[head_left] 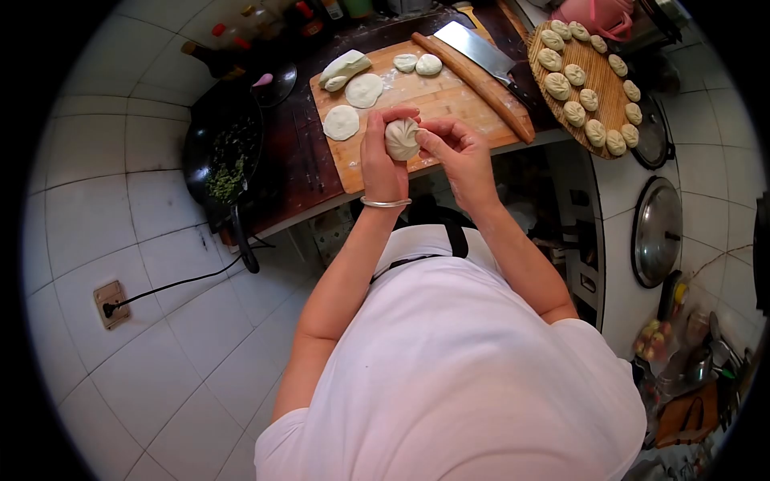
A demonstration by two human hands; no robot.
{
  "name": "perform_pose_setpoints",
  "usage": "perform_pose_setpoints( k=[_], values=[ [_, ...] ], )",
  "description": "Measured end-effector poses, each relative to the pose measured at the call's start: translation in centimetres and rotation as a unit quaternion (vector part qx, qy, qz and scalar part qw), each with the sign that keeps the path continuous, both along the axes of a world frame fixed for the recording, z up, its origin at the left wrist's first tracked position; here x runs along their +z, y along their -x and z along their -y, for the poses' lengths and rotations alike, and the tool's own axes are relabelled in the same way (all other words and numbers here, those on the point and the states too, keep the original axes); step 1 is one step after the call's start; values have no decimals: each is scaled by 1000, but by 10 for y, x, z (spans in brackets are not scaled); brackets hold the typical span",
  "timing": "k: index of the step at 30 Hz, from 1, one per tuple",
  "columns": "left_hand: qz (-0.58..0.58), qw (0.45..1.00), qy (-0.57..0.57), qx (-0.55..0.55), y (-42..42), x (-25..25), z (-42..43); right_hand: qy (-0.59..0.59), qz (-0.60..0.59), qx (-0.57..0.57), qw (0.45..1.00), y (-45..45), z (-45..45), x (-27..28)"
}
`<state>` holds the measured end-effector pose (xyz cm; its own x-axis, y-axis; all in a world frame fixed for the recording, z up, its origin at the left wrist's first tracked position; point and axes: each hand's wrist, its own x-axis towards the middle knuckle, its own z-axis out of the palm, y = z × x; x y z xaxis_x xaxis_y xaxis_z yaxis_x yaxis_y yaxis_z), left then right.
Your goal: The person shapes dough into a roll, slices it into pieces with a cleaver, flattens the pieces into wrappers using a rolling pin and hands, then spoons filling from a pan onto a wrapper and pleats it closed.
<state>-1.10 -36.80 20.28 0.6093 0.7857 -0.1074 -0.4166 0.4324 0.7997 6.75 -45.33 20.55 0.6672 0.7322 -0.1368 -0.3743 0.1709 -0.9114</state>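
Observation:
A pleated round bun (402, 139) rests in my left hand (383, 164), whose fingers curl round its far side. My right hand (461, 156) pinches the bun's right edge between thumb and fingertips. Both hands are above the near edge of a wooden board (473, 120). On the board lie two flat dough rounds (341, 123), a thick piece of dough (345, 69) at the back left, and two small dough pieces (428, 65). A rolling pin (475, 86) lies slantwise at the right, beside a cleaver (477, 50).
A round woven tray (597, 80) at the right holds several pleated buns. At the left stands a black pan (200, 160) with chopped greens, its handle jutting past the counter edge. Bottles (261, 20) line the back. A pink jug (597, 14) stands behind the tray.

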Motion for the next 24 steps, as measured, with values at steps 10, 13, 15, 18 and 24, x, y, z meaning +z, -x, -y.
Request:
perform_pose_setpoints(
  k=[10, 13, 15, 18, 24],
  values=[
    [-99, 994, -47, 30, 7, 7, -2, -52, 629, 113, 767, -28, -3, 11],
    [-145, 989, 21, -25, 11, 8, -11, -40, 739, 227, 633, -39, -3, 21],
    [-194, 960, 105, -172, 18, 6, -21, -40, 759, 254, 599, -33, -2, 23],
    [-214, 949, 100, -208, 31, -3, -19, -58, 739, 224, 632, -13, -3, 17],
    [-151, 941, 233, -193, 54, -57, -34, 72, 439, 252, 860, 15, -1, -59]
  ],
)
